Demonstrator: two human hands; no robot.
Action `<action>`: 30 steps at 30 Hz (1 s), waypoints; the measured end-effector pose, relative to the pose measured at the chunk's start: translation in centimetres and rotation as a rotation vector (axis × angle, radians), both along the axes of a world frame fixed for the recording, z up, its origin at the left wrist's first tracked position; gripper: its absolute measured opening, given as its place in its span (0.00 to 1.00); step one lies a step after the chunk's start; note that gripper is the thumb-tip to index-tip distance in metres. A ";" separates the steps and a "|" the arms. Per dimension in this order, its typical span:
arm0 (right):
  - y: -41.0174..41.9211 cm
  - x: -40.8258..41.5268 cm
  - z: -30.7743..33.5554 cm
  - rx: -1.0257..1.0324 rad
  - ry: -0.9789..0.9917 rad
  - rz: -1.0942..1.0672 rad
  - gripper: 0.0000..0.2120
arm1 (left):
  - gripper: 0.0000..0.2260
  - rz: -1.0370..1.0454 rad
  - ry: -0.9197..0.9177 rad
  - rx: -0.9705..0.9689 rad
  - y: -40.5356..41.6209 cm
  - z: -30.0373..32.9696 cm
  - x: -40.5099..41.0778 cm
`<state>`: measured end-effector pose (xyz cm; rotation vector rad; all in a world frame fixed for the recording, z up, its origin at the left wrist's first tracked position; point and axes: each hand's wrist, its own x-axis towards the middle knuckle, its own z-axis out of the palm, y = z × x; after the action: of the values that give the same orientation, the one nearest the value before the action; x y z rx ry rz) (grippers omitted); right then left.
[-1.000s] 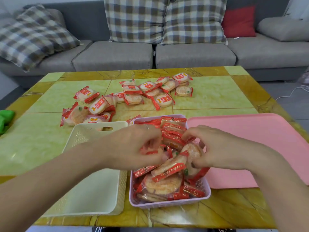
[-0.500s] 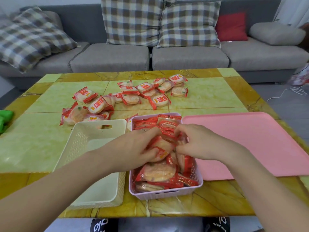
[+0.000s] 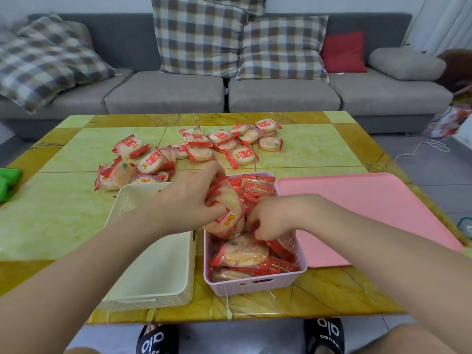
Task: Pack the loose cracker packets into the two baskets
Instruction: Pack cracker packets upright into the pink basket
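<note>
A cracker packet [image 3: 226, 213] is grasped by the left hand [image 3: 190, 200] above the pink basket [image 3: 255, 284]; packets inside are pinched by the right hand [image 3: 274, 218]. The cream basket [image 3: 158, 277] stands beside it; loose packets [image 3: 194, 149] are scattered across the counter [image 3: 51, 213]

You are working in bright, even indoor light with only soft shadows. Around your grip on the packet [image 3: 226, 213] everything reads sharp; the left hand [image 3: 189, 203] and right hand [image 3: 270, 221] are crisp. The glossy table [image 3: 63, 221] shows mild sheen. Farther out, wide-angle distortion bends the edges, and your forearms swell.
</note>
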<state>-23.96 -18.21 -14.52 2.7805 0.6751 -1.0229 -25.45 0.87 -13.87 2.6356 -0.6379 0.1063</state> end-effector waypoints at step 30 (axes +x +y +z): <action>-5.5 -2.1 -0.3 0.782 -0.488 -0.510 0.13 | 0.26 -0.172 -0.044 0.341 -1.9 -1.7 0.5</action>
<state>-26.11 -23.67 -14.81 3.7927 0.3344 -0.0298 -24.96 -1.04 -15.53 2.8918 -0.9703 0.0041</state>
